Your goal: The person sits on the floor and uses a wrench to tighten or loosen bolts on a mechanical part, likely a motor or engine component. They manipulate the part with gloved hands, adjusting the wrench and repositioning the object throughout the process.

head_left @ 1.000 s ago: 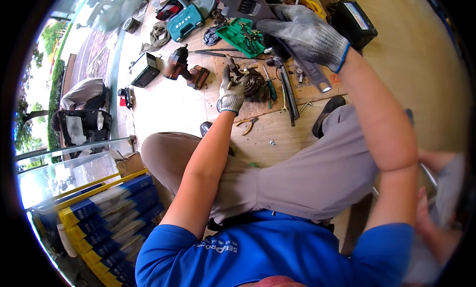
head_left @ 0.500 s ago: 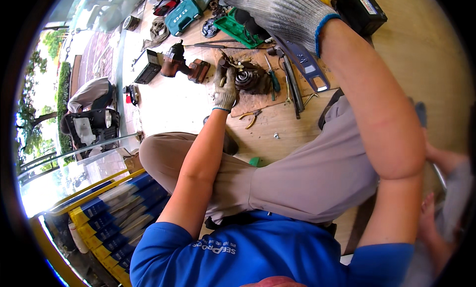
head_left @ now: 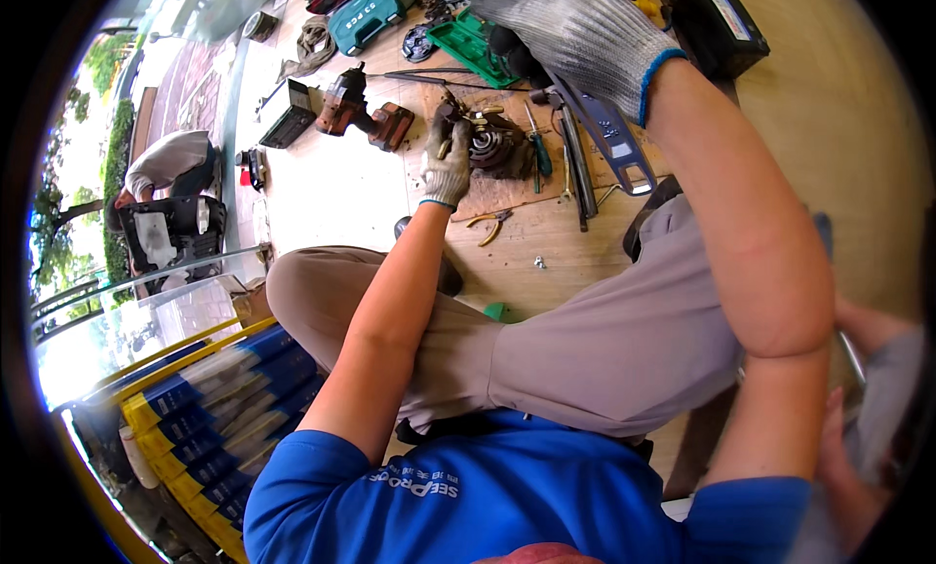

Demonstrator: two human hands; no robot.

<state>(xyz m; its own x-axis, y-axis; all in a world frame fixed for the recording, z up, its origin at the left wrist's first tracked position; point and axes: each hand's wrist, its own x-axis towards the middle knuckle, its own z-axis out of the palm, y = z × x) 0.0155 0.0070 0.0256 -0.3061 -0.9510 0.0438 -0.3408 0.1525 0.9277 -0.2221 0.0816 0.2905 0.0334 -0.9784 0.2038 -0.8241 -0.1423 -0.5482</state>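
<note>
My gloved right hand [head_left: 595, 38] is closed on a large adjustable wrench [head_left: 619, 145] at the top; its long grey handle reaches down to the right and its head is hidden by my glove. My gloved left hand [head_left: 446, 164] grips the left side of a greasy metal assembly [head_left: 497, 150] on a stained cardboard sheet [head_left: 478, 208]; small metal pieces at those fingers are hard to tell apart. A green-handled screwdriver [head_left: 541, 159], metal bars [head_left: 575, 174] and yellow-handled pliers [head_left: 487, 223] lie around it.
An impact driver [head_left: 346, 106], black batteries [head_left: 717, 28], an open green case [head_left: 468, 47] and a teal case [head_left: 366, 18] lie ahead. A co-worker [head_left: 171, 159] bends over black parts outside at left. Yellow-blue boxes [head_left: 205, 398] stand lower left; another person's limbs [head_left: 858, 320] show at right.
My right hand has moved up and then slightly back down with the wrench, whose head went out of sight. My left hand has shifted slightly up, still at the metal assembly.
</note>
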